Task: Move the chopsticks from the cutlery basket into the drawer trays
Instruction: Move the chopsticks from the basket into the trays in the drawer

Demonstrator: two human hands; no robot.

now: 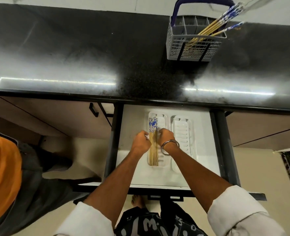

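Observation:
Several wooden chopsticks (153,147) with blue-and-white patterned tops lie side by side in the left white tray (163,163) of the open drawer (134,167). My left hand (141,142) and my right hand (166,137) flank them at mid-length, fingers curled against the bundle. The right white tray (183,133) holds nothing. On the black countertop at the back right stands the grey cutlery basket (193,46) with a blue handle. More chopsticks (214,27) lean out of its right compartment.
The glossy black countertop (89,57) runs across the view above the drawer. A person in orange and grey (4,176) crouches at the lower left beside the cabinet. My bare foot (138,201) shows under the drawer front.

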